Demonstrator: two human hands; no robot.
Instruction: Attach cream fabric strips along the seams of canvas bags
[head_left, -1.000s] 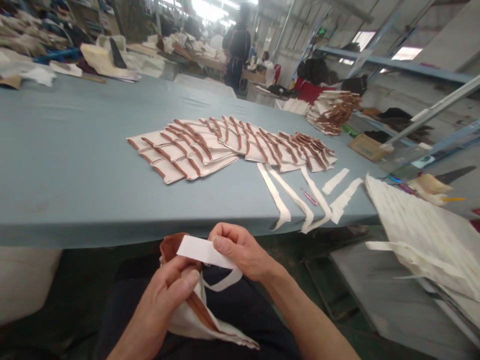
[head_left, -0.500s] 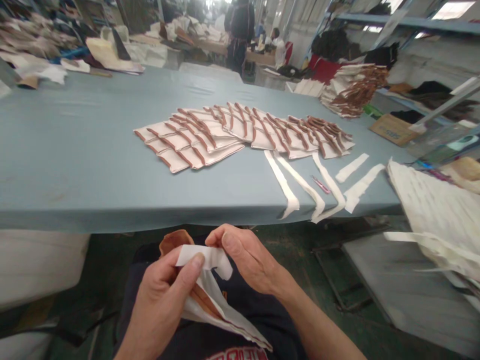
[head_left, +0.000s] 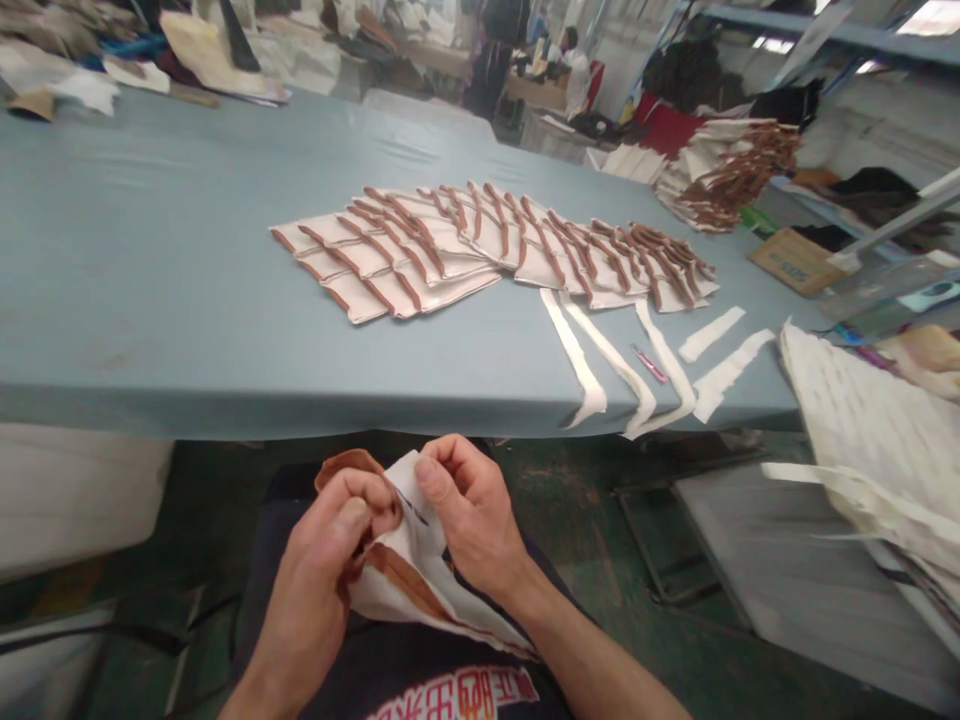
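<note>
Head view: brown-trimmed cream cloth (head_left: 409, 580) held before us

We clutch it in our left hand (head_left: 326, 540), fingers curled tight; our right hand (head_left: 476, 520) pinches a white band (head_left: 406, 474), and we cannot tell whether that is loose or part of the cloth; beyond, on the blue-green table (head_left: 187, 330), overlapping brown-trimmed pieces (head_left: 491, 245) lie in a fanned row; nearer us, cream strips (head_left: 577, 358), some drooping over the front edge, lie around a small pink tool (head_left: 649, 364).

The cream cloth piece (head_left: 382, 602) slants across the dark lap (head_left: 274, 530), bunched and creased at its upper end — a brown band (head_left: 411, 582) running along it. A white strip (head_left: 409, 475) lies against its top — whether attached, I can't tell.
</note>
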